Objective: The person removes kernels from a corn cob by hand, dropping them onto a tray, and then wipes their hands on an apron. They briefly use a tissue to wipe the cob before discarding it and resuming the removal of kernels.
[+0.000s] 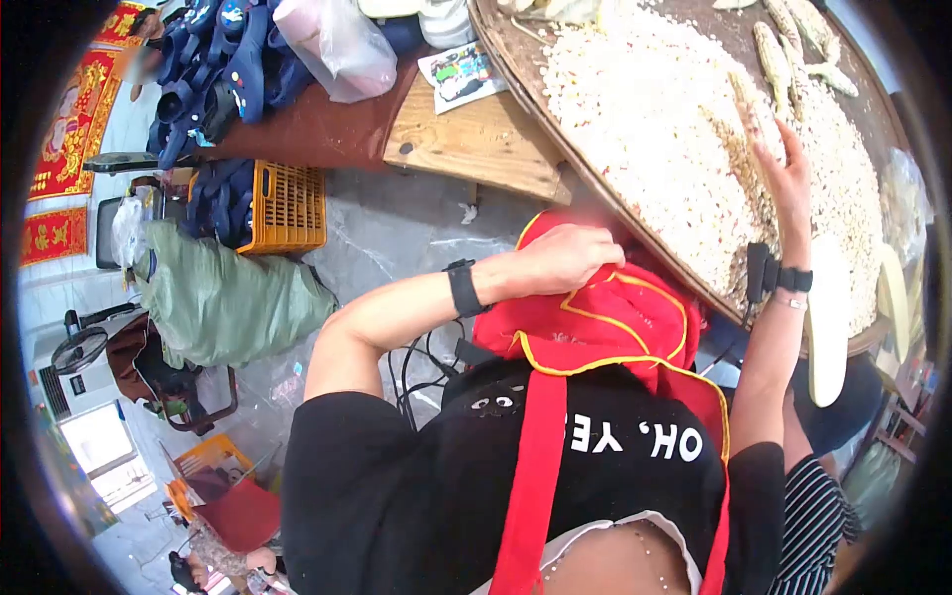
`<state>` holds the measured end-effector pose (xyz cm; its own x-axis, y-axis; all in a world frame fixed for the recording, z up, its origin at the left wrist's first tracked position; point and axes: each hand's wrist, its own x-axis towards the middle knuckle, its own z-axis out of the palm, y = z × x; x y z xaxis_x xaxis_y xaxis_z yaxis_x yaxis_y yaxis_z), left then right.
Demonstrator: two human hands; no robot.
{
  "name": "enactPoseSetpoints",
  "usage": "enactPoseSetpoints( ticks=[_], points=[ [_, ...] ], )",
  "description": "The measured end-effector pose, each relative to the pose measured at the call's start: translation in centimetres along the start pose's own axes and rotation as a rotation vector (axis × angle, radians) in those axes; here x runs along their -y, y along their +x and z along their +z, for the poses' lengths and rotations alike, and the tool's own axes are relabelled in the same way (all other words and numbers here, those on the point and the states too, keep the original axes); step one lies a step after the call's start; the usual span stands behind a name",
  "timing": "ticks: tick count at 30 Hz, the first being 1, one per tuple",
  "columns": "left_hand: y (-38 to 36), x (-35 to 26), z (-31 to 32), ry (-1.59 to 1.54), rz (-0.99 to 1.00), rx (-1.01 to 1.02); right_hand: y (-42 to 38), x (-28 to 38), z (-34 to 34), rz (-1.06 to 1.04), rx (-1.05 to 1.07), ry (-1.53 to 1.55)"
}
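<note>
My left hand [573, 260] is closed at the near rim of a large round tray [595, 181], its fingers pinching the cloth of the red apron [635, 317] with yellow trim. Over the tray my right hand [783, 169] reaches out, fingers extended and apart, at a heap of pale corn kernels [645, 109]. Some fingertips are hard to make out against the kernels. Each wrist wears a black band. Several dried corn cobs [775, 69] lie at the tray's far side. A bare, whitish cob [829, 327] is beside my right forearm.
A wooden board [476, 139] adjoins the tray, with a printed packet [461, 74] on it. Blue clogs [243, 59] are piled beyond, near a pink-white plastic bag [337, 50]. On the floor are an orange crate [288, 208] and a green sack [223, 297]. Striped clothing [813, 516] shows at right.
</note>
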<state>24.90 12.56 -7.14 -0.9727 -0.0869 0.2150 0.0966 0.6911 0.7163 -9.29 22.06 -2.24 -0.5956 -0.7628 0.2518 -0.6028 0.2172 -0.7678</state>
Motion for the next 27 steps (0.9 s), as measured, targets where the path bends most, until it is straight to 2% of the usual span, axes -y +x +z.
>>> enactPoseSetpoints(
  ticks=[2, 5, 7, 10, 11, 12, 15, 20, 22, 25, 27],
  points=[
    [2.4, -1.9, -2.6, -0.201, -0.043, -0.125, -0.2, 0.2, 0.1, -0.017, -0.005, 0.009],
    [5.8, -4.1, -6.9, -0.202, 0.019, -0.151, -0.3, 0.2, -0.1, -0.039, 0.061, 0.068],
    [8.2, -5.6, -9.7, -0.174, 0.057, -0.256, -0.8, 1.2, -0.2, -0.001, 0.052, 0.116],
    [11.3, -6.9, -13.6, -0.469, -0.227, -0.181, -0.9, 2.1, -1.1, 0.007, 0.017, 0.108],
    [12.3, -6.5, -14.3, -0.469, -0.174, -0.204, -0.8, 2.5, -1.4, 0.016, 0.009, 0.144],
    [14.8, -6.6, -15.4, -0.496, -0.103, -0.246, -0.7, 2.8, -2.2, 0.057, 0.003, 0.304],
    [18.5, -5.8, -16.0, -0.354, -0.030, -0.193, -0.9, 3.4, -3.3, 0.090, -0.040, 0.326],
    [23.1, -5.6, -12.9, -0.482, -0.053, -0.231, -1.1, 3.7, -3.8, 0.021, -0.067, 0.427],
    [24.1, -5.4, -12.5, -0.492, -0.157, 0.026, -1.3, 4.3, -4.0, 0.017, -0.057, 0.451],
    [25.5, -4.4, -12.0, -0.514, -0.144, 0.003, -1.1, 4.5, -4.1, 0.090, -0.003, 0.460],
    [26.4, -4.3, -12.3, -0.524, -0.161, 0.001, -0.9, 4.2, -3.2, 0.057, -0.081, 0.394]
  ],
)
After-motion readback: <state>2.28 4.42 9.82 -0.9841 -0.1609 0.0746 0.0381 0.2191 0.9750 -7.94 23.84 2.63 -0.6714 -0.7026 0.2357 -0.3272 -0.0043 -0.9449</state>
